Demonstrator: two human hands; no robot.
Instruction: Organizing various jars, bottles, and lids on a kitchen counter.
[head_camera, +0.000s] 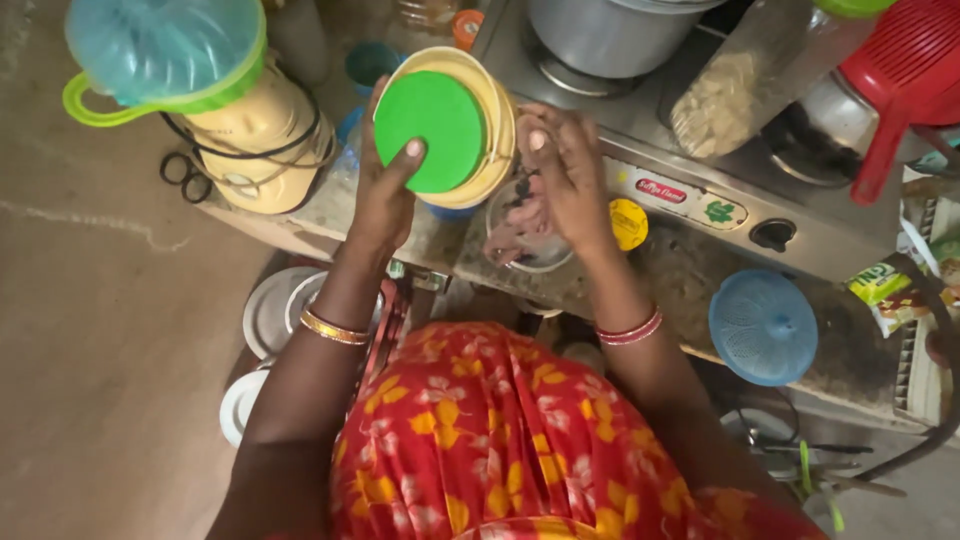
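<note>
Head view, looking down. Entries run near to far.

Nearest, at 6 o'clock: red garment with yellow flowers, both forearms reaching up from it. White plates (270, 310) lie low on the floor at 8 o'clock, out of the work area.

Left hand (385, 195): fingers wrapped around the side of a cream plastic container (497, 120), thumb pressed flat on its green lid (430, 130). The container is tipped so the lid faces the camera; the thumb reads as keeping the lid seated while the tub is off the desk.

Right hand (565, 170): fingers loosely curled and released, holding nothing that I can see, poised just beside the container's right rim, as if to steady it.

Below the hands, a clear bowl (530, 240) with pale pinkish contents sits on the stone desk (690, 280), near a small yellow cap (628, 222). At 3 o'clock lies a blue strainer (762, 325).

Farther, at 10 o'clock: mixer-grinder (255, 130), its cord coiled alongside. At 12 to 2 o'clock: gas stove (700, 190) carrying a steel pot (600, 35), and a red strainer (900, 75).
</note>
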